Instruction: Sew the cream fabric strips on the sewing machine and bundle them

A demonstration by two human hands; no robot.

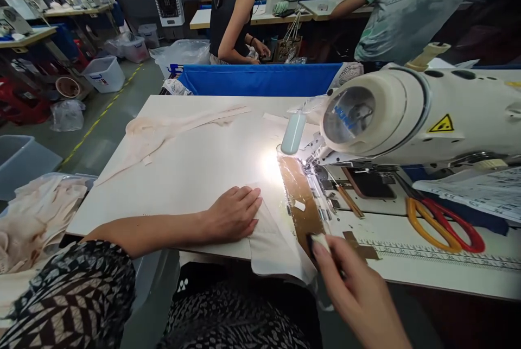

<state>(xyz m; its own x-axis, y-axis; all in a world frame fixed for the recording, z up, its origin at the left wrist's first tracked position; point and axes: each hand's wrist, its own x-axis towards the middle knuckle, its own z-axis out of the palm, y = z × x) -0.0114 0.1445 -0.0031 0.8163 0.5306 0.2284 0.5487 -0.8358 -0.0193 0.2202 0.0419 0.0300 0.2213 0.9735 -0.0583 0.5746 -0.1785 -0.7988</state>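
Note:
My left hand [236, 213] lies palm down near the table's front edge, fingers together and stretched out over a pale cloth piece [271, 238]. Part of that cloth hangs over the edge. In front of the brown-taped strip, my right hand [354, 278] pinches a small black and cream object [317, 241]; its kind cannot be made out. Just beyond is the sewing machine [378, 105], its lamp shining on the table beside the needle area. Another pale pink cloth piece [152, 132] is spread at the table's far left.
Scissors with orange and red handles [443, 224] lie right of the machine bed, near a phone [372, 182] and a wooden-handled tool [349, 200]. A tub of pale cloth pieces [44, 208] stands at the left. Behind a blue cloth bin [260, 78], two people work at other tables.

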